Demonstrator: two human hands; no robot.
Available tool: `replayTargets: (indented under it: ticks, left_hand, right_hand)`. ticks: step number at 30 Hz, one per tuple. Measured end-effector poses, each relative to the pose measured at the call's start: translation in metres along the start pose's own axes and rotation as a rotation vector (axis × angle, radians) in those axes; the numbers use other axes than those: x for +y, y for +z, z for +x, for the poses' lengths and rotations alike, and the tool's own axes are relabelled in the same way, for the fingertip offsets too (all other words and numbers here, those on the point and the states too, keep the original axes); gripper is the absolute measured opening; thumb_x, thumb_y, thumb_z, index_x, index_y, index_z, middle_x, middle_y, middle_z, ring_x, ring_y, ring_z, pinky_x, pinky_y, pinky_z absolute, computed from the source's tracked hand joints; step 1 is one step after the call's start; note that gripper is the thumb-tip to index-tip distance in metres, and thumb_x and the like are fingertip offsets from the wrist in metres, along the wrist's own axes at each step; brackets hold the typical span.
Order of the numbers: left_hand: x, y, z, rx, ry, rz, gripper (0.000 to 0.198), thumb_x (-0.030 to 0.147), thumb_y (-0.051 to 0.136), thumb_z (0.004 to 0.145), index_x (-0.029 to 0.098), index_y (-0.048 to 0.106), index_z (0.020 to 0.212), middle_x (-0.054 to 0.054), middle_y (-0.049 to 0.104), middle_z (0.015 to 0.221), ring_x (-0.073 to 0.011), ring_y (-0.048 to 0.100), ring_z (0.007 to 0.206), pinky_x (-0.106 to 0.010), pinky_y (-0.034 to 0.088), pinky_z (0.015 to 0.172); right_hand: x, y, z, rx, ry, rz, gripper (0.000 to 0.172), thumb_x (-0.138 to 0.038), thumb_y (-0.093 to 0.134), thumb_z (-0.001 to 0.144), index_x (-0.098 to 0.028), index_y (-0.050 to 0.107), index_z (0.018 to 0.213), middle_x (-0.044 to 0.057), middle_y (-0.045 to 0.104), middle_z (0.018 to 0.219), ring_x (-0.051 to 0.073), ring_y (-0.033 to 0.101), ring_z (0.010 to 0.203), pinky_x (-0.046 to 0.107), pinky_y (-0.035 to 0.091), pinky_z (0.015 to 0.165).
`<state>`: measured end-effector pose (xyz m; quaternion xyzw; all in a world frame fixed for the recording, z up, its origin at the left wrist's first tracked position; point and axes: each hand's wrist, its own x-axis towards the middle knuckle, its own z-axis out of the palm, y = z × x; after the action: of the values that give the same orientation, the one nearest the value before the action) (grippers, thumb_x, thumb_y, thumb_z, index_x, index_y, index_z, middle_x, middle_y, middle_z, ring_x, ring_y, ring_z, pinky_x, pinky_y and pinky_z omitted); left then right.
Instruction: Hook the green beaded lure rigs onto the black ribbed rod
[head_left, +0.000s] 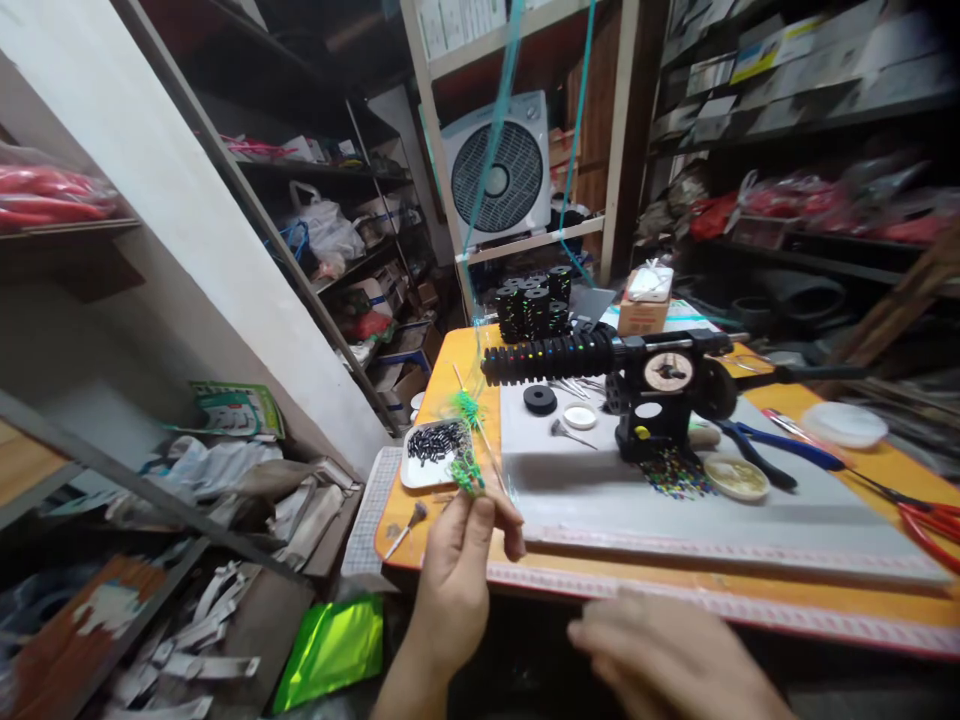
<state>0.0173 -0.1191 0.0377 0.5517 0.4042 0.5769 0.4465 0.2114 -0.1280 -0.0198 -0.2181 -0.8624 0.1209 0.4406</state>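
My left hand (pixel 459 565) is raised over the near left corner of the orange table (pixel 862 612), its fingers pinched on a small green tangle of line and hooks (pixel 468 470). Thin line runs up from it toward the teal strands (pixel 491 150) hanging from above. My right hand (pixel 667 655) hovers low at the table's front edge, blurred by motion, so its fingers cannot be read. A black winding machine (pixel 660 385) with a row of black spools (pixel 551 357) stands on a grey mat (pixel 675 500).
A white tray of black tubes (pixel 435 450) lies left of the mat. Blue pliers (pixel 780 450), red-handled scissors (pixel 930 525), small dishes (pixel 736 478) and stacked spools (pixel 534 300) crowd the table. A box fan (pixel 499 175) sits behind. Cluttered shelves (pixel 187 520) flank both sides.
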Motion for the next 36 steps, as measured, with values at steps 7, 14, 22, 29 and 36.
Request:
replayTargets:
  ticks: [7,14,22,29,36]
  left_hand:
    - [-0.019,0.019,0.037,-0.068,-0.038,0.153,0.041,0.044,0.036,0.103,0.017,0.053,0.077,0.0,0.052,0.068,-0.011,0.049,0.064,-0.025,0.039,0.066]
    - [-0.035,0.022,0.056,-0.022,-0.003,0.182,0.04,0.041,0.037,0.103,0.017,0.054,0.077,0.001,0.053,0.066,-0.0107,0.051,0.063,-0.025,0.04,0.066]
    - [-0.059,0.022,0.067,0.23,-0.081,-0.152,0.042,0.047,0.042,0.1,0.015,0.068,0.09,-0.005,0.07,0.078,-0.0151,0.066,0.075,-0.026,0.051,0.073]
    - [-0.061,-0.007,0.079,0.414,0.025,-0.016,0.042,0.05,0.045,0.098,0.016,0.07,0.099,-0.01,0.072,0.103,-0.0204,0.068,0.099,-0.033,0.051,0.092]
    - [-0.054,-0.019,0.074,0.461,0.035,0.096,0.041,0.049,0.043,0.099,0.018,0.07,0.091,-0.007,0.07,0.095,-0.0191,0.065,0.094,-0.03,0.049,0.088]
  right_hand:
    - [0.029,-0.034,0.104,0.136,0.46,0.277,0.015,-0.034,0.057,0.095,-0.021,0.066,0.098,0.004,0.064,0.085,0.013,0.061,0.068,0.025,0.052,0.061]
    - [0.051,-0.011,0.12,0.138,0.612,0.646,0.021,-0.037,0.06,0.092,-0.018,0.063,0.084,0.003,0.058,0.087,0.01,0.061,0.051,0.026,0.051,0.046]
    - [0.065,0.002,0.131,0.292,0.195,-0.068,0.01,-0.013,0.056,0.093,-0.019,0.062,0.097,0.003,0.068,0.088,0.011,0.067,0.07,0.022,0.051,0.063]
    - [0.083,0.001,0.174,0.14,0.364,-0.262,0.014,-0.025,0.05,0.098,-0.017,0.059,0.091,-0.002,0.065,0.062,0.012,0.061,0.052,0.024,0.042,0.053]
    - [0.089,0.003,0.188,0.03,0.471,-0.354,0.02,-0.031,0.051,0.096,-0.016,0.06,0.087,0.001,0.065,0.064,0.015,0.059,0.054,0.027,0.039,0.056]
